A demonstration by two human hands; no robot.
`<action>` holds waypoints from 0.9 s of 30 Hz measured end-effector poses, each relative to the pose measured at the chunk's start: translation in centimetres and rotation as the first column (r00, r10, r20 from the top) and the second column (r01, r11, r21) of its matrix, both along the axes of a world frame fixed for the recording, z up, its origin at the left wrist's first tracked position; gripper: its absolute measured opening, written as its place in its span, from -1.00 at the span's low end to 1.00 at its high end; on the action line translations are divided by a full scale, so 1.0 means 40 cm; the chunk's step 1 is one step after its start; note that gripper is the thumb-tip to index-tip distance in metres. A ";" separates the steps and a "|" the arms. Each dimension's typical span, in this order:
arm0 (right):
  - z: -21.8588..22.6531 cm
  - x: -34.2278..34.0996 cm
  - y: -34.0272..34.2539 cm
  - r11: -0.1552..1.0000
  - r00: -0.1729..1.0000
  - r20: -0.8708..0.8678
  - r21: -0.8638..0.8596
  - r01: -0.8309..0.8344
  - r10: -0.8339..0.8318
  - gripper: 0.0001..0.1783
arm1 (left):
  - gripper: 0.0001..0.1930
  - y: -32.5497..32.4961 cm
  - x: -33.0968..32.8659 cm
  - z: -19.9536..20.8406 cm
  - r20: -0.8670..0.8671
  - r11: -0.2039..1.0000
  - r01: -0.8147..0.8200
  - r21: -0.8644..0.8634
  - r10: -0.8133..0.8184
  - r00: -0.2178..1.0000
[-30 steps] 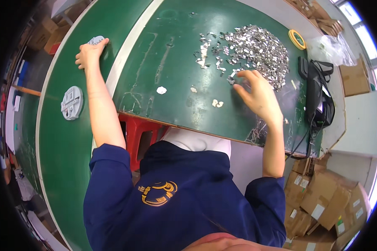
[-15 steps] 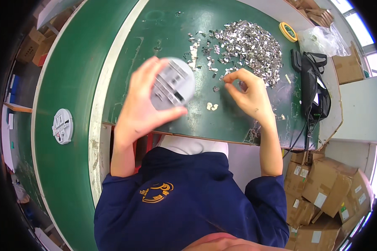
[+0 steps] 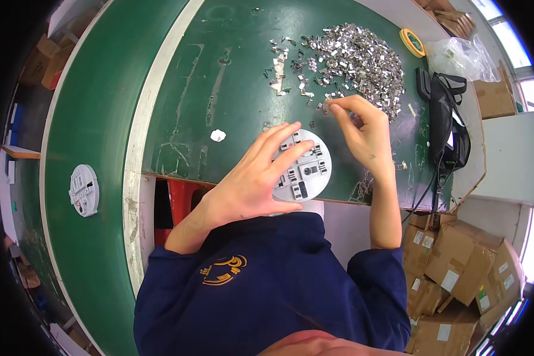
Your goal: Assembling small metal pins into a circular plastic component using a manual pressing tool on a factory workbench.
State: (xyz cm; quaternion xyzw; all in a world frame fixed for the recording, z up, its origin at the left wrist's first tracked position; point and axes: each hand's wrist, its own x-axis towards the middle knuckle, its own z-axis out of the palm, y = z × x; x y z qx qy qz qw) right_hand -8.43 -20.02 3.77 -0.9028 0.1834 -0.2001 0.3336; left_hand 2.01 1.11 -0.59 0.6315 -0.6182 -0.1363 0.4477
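My left hand (image 3: 249, 185) grips a round grey plastic disc (image 3: 314, 178) by its left side, fingers over its face and thumb along the lower rim. Raised slots and small dark and metal parts show on that face. The disc is near the front edge of the green table. To its upper right, my right hand (image 3: 366, 133) has thumb and forefinger pinched together over loose small metal clips (image 3: 307, 93); whatever is between the fingertips is too small to make out. Beyond the hand rises a big pile of these clips (image 3: 362, 62).
A yellow tape roll (image 3: 412, 43), a clear plastic bag (image 3: 463, 58) and a black mesh bag (image 3: 448, 121) line the right side. A white scrap (image 3: 218, 136) lies left of the disc. Another grey disc (image 3: 84, 190) rests on the green surface at left. Cardboard boxes (image 3: 466, 255) are stacked lower right.
My left hand has brought the disc right and nearer to me, uncovering the white scrap. My right hand has shifted slightly right and stays pinched by the clips.
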 end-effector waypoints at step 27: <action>0.042 -0.090 0.088 0.984 0.997 -0.003 0.162 -0.073 0.075 -0.85 | -0.31 -0.014 -0.028 0.007 -0.165 0.983 -0.178 -0.035 0.170 0.972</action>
